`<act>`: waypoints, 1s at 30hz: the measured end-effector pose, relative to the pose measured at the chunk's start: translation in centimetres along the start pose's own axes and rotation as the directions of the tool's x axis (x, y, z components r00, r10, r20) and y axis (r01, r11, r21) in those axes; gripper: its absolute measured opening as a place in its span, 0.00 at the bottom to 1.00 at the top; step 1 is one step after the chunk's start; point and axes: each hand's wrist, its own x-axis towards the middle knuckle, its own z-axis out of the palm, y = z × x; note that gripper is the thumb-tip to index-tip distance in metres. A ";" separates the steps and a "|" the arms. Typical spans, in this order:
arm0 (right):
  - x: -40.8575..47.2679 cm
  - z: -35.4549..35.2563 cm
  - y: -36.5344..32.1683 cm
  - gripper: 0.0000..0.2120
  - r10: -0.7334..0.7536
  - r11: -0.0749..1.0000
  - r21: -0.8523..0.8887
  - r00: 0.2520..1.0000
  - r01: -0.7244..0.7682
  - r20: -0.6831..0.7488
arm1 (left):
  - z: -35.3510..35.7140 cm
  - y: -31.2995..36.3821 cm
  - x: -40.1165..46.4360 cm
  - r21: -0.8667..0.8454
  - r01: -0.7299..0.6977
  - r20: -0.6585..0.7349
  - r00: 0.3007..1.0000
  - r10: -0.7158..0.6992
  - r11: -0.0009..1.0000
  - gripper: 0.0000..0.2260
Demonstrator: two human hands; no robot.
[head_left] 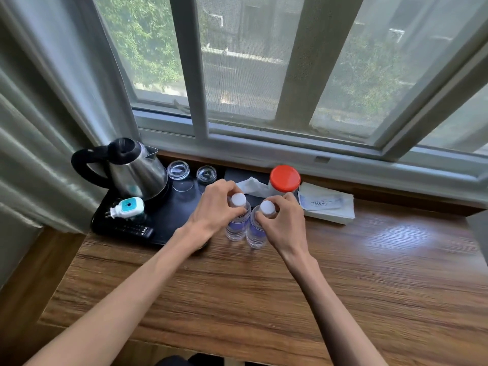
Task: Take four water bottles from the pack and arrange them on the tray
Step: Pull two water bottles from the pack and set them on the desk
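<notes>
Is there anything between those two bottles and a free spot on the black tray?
Nothing visible blocks them. The left hand and right hand each grip a water bottle at the tray's right edge. The kettle and two glasses sit further back, leaving bare tray beside the bottles.

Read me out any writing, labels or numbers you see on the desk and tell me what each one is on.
None can be read out.
Paper packet: a short line of handwriting, too blurred to read.
Remote control: a small light marking at its end, too small to read.
Left bottle and right bottle: purple labels, print illegible.
</notes>
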 end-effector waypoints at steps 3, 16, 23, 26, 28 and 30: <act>0.1 0.0 0.2 0.07 -0.004 1.000 -0.011 1.000 0.004 -0.011 | 0.1 0.2 0.0 0.002 -0.013 0.000 1.000 0.013 1.000 0.12; -0.3 -0.2 0.3 0.12 -0.034 0.997 -0.063 0.999 0.036 0.036 | 0.2 0.3 -1.0 0.021 -0.038 -0.024 0.999 0.038 0.999 0.13; -1.0 -0.4 0.1 0.25 -0.004 0.998 -0.059 1.000 0.006 0.025 | -0.1 -0.6 -1.2 0.001 -0.091 -0.008 0.996 0.091 0.996 0.18; -2.0 -1.3 0.1 0.29 -0.014 0.999 -0.044 1.000 0.012 -0.024 | -0.2 -0.3 -1.6 -0.007 -0.142 -0.023 0.990 0.141 0.990 0.23; -2.9 -2.3 0.3 0.29 -0.014 1.000 -0.024 0.998 0.013 -0.064 | -0.2 0.6 -2.0 -0.024 -0.187 -0.068 0.980 0.185 0.982 0.24; -3.9 -3.7 0.8 0.29 0.000 1.000 0.002 0.996 0.001 -0.086 | 0.0 2.2 -2.5 -0.027 -0.236 -0.088 0.969 0.233 0.971 0.23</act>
